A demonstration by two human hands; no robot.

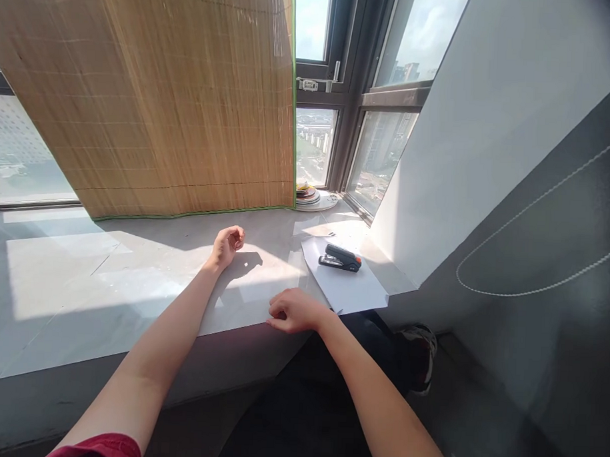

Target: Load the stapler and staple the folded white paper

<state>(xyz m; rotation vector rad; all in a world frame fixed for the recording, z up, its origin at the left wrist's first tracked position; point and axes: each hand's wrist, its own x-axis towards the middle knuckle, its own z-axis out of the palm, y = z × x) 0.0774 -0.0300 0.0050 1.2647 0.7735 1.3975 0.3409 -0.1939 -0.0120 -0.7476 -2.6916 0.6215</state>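
My left hand [228,246] hovers over the pale windowsill, its fingers curled into a loose fist with nothing visible in them. A shadow of it falls on the stone beside it. At the sill's front edge is my right hand [295,310], with fingers bent inward and nothing seen in its grasp. To the right of both hands, a black stapler [340,258] with an orange tip lies on white paper [357,290]. Neither hand touches the stapler. My right hand is closest to the paper's left edge.
A bamboo blind [199,105] with green edging hangs at the back, down to the windowsill [46,313]. Stacked plates [309,198] stand in the window corner. A beaded cord [483,293] loops at the right wall. My shoe [423,356] shows below the sill.
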